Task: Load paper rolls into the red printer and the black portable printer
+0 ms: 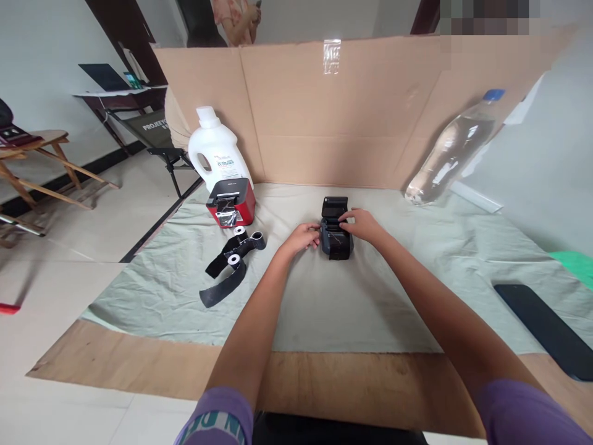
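A small black printer (pixel 336 240) lies on the pale green cloth with its lid (pixel 335 206) raised at the far side and black material across its front. My left hand (pixel 303 238) is at the printer's left side, fingers apart and bent toward it, holding nothing. From the right, my right hand (pixel 361 224) reaches over the printer, its fingertips at the opening below the lid; its fingers are apart. Several small rolls of black ribbon (pixel 234 262) lie unrolled to the left. Behind them stands a red and black printer (pixel 232 204).
A white detergent bottle (pixel 217 148) stands behind the red printer. Cardboard (pixel 324 117) walls the back. A large clear bottle (pixel 451 151) leans at the right, near a dark phone (pixel 544 327). Beyond the cardboard, a person (pixel 236 21) is partly visible.
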`<state>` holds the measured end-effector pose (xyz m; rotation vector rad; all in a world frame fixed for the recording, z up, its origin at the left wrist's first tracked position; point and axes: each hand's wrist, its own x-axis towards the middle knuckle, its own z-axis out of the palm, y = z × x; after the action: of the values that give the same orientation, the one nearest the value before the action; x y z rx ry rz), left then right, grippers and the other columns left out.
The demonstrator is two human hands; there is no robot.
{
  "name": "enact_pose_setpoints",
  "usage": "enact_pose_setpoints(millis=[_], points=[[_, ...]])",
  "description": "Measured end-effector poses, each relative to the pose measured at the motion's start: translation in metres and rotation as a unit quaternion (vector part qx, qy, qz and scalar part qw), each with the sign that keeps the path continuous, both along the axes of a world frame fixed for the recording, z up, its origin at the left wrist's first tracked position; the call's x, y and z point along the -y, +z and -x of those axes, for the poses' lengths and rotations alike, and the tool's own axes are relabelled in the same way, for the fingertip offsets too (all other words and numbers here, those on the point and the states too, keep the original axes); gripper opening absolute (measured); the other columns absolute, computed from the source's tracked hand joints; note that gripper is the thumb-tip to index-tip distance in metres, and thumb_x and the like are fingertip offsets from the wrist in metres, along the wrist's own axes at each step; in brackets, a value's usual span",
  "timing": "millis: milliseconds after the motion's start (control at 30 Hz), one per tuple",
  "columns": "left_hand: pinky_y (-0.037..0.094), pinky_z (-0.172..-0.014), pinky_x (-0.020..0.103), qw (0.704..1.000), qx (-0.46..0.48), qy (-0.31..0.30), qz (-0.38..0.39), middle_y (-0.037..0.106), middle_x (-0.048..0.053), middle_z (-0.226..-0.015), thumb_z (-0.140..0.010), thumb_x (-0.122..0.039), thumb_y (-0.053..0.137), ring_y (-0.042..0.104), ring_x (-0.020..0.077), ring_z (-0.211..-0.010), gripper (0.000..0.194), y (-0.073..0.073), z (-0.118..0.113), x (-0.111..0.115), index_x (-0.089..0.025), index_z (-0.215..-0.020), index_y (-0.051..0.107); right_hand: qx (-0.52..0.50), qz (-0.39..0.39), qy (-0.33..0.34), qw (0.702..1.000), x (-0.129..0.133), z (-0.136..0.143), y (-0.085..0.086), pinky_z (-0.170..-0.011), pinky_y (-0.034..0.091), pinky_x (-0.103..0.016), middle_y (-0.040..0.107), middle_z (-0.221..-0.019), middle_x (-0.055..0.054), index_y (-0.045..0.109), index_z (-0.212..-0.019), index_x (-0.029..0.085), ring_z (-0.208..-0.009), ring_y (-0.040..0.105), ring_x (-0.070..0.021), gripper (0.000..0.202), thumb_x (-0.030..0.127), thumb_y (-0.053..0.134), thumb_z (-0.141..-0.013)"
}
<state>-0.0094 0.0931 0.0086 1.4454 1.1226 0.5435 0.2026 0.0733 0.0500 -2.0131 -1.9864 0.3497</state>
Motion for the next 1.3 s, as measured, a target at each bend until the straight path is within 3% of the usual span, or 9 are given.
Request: enact_pose_setpoints(millis=[100, 200, 333, 433, 533, 733, 967, 1200, 1300], points=[[0.033, -0.045, 0.017, 1.0, -0.002, 0.001, -0.001, 0.066, 0.0, -0.066, -0.083, -0.016, 0.059, 0.059, 0.0091, -0.051, 0.049, 0.001, 0.0, 0.001, -0.012, -0.131, 0.058, 0.101, 0.115, 0.018, 0.988, -0.011, 0.01, 0.014, -0.098, 0.046, -0.035, 0.071, -0.121, -0.007, 0.075, -0.116, 0.025, -0.112, 0.064, -0.027, 0.036, 0.023, 0.063, -0.082], [0.033, -0.045, 0.017, 1.0, -0.004, -0.001, -0.004, 0.066, 0.0, -0.065, -0.083, -0.017, 0.058, 0.059, 0.0091, -0.051, 0.049, 0.003, 0.0, 0.003, -0.012, -0.132, 0.057, 0.12, 0.146, 0.024, 0.982, -0.022, 0.019, 0.023, -0.094, 0.048, -0.034, 0.075, -0.11, -0.007, 0.079, -0.103, 0.024, -0.103, 0.068, -0.027, 0.03, 0.019, 0.071, -0.075], [0.034, -0.045, 0.017, 1.0, -0.005, -0.004, -0.007, 0.066, 0.0, -0.065, -0.083, -0.018, 0.059, 0.059, 0.0094, -0.051, 0.047, 0.006, 0.0, 0.005, -0.012, -0.13, 0.059, 0.149, 0.128, 0.024, 0.98, -0.022, 0.02, 0.029, -0.096, 0.046, -0.035, 0.072, -0.116, -0.01, 0.078, -0.102, 0.022, -0.114, 0.062, -0.0303, 0.03, 0.021, 0.074, -0.072], [0.034, -0.045, 0.017, 1.0, -0.003, -0.006, -0.005, 0.066, 0.0, -0.065, -0.083, -0.018, 0.059, 0.059, 0.0091, -0.051, 0.043, 0.005, 0.001, 0.004, -0.012, -0.125, 0.063, 0.152, 0.093, 0.027, 0.984, -0.016, 0.012, 0.037, -0.098, 0.044, -0.033, 0.07, -0.122, -0.011, 0.076, -0.109, 0.019, -0.116, 0.06, -0.0273, 0.031, 0.019, 0.063, -0.081], [0.033, -0.045, 0.017, 1.0, 0.003, -0.006, -0.005, 0.067, 0.001, -0.068, -0.083, -0.017, 0.059, 0.059, 0.0086, -0.053, 0.041, 0.004, 0.002, 0.004, -0.013, -0.123, 0.064, 0.155, 0.074, 0.03, 0.985, -0.016, 0.003, 0.043, -0.102, 0.041, -0.036, 0.072, -0.114, -0.01, 0.078, -0.1, 0.02, -0.111, 0.062, -0.0259, 0.028, 0.015, 0.056, -0.084], [0.032, -0.044, 0.017, 1.0, 0.008, -0.009, -0.006, 0.066, 0.001, -0.067, -0.083, -0.015, 0.056, 0.058, 0.0086, -0.051, 0.041, 0.004, 0.001, 0.004, -0.011, -0.123, 0.064, 0.143, 0.086, 0.019, 0.986, -0.024, 0.005, 0.023, -0.102, 0.041, -0.049, 0.07, -0.108, -0.011, 0.081, -0.089, 0.026, -0.114, 0.058, -0.0334, 0.02, 0.027, 0.079, -0.069], [0.036, -0.047, 0.017, 1.0, 0.002, -0.011, -0.018, 0.068, 0.002, -0.069, -0.084, -0.017, 0.057, 0.06, 0.0096, -0.053, 0.041, 0.006, 0.002, 0.005, -0.011, -0.124, 0.065, 0.135, 0.087, 0.005, 0.987, -0.025, 0.02, 0.01, -0.091, 0.048, -0.042, 0.071, -0.097, -0.013, 0.079, -0.082, 0.021, -0.107, 0.062, -0.0316, 0.019, 0.021, 0.08, -0.063], [0.04, -0.05, 0.018, 0.999, -0.003, -0.011, -0.044, 0.068, 0.002, -0.069, -0.086, -0.016, 0.055, 0.061, 0.0106, -0.055, 0.037, 0.002, 0.003, 0.003, -0.013, -0.121, 0.066, 0.114, 0.049, -0.003, 0.992, -0.021, 0.005, 0.05, -0.077, 0.05, -0.034, 0.072, -0.089, -0.009, 0.073, -0.088, 0.017, -0.088, 0.066, -0.0262, 0.02, 0.017, 0.075, -0.068], [0.044, -0.055, 0.021, 0.998, -0.012, 0.005, -0.067, 0.068, 0.002, -0.07, -0.088, -0.014, 0.051, 0.063, 0.0131, -0.059, 0.031, -0.002, 0.0, 0.003, -0.014, -0.113, 0.069, -0.02, 0.013, 0.001, 1.0, -0.018, 0.008, 0.074, -0.069, 0.05, -0.035, 0.069, -0.076, -0.007, 0.068, -0.086, 0.016, -0.074, 0.065, -0.0234, 0.012, 0.019, 0.071, -0.075]])
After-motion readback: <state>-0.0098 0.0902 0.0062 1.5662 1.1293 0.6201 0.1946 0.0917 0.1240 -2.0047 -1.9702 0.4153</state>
